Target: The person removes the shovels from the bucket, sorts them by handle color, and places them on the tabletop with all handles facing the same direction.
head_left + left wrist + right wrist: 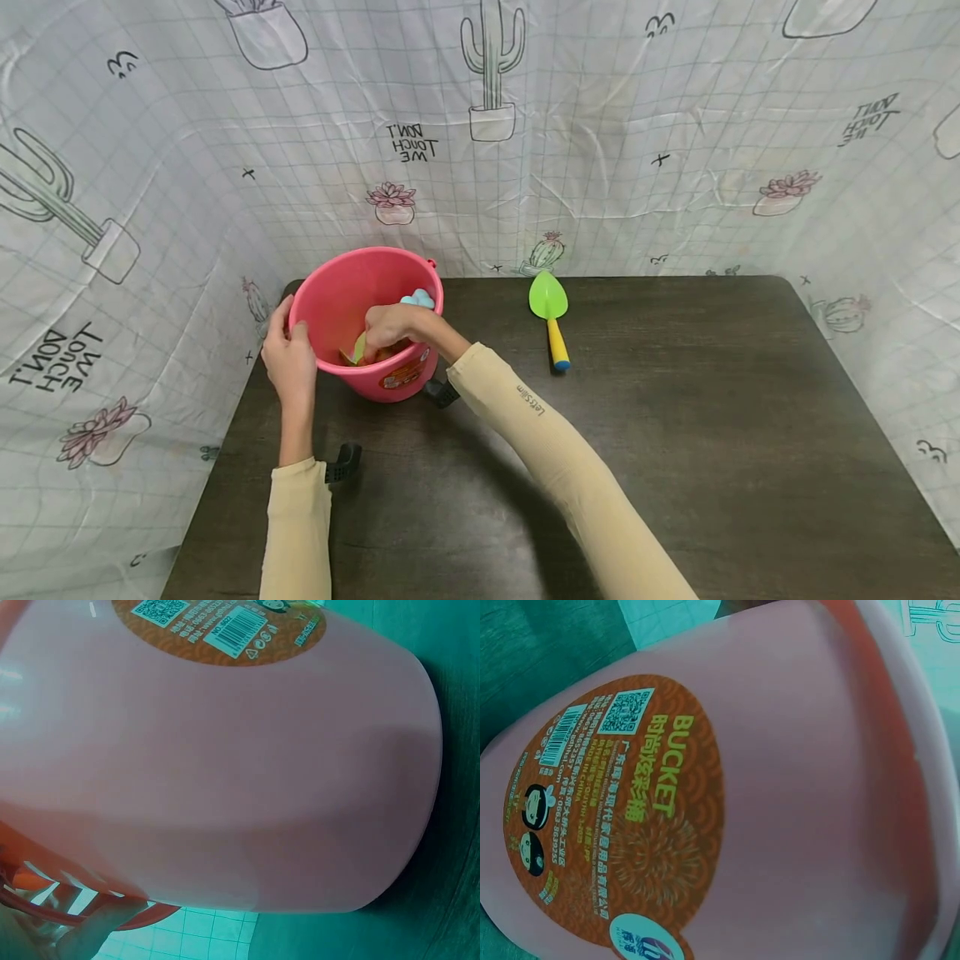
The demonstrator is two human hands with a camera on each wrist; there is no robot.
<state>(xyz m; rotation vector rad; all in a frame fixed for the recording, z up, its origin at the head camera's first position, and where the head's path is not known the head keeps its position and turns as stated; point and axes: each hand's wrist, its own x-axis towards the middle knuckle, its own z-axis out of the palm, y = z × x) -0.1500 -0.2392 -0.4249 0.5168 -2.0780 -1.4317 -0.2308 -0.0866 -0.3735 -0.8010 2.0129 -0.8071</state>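
Observation:
A pink plastic bucket [360,283] stands toward the back left of the dark table, its mouth tilted toward me. My left hand [292,358] grips its rim on the left side; in the left wrist view the thumb [97,926] lies against the rim. My right hand [386,325] reaches down inside the bucket. Its fingertips are mostly hidden, beside a yellow-green thing [358,348] of unclear kind. A light blue lobed object [418,298] lies inside near the right rim. The right wrist view shows only the bucket's outer wall with its orange label [615,810].
A toy trowel [553,321] with a green blade and yellow handle lies right of the bucket, its tip at the table's back edge. A patterned curtain [600,167] hangs behind and on both sides of the dark wooden table [675,417].

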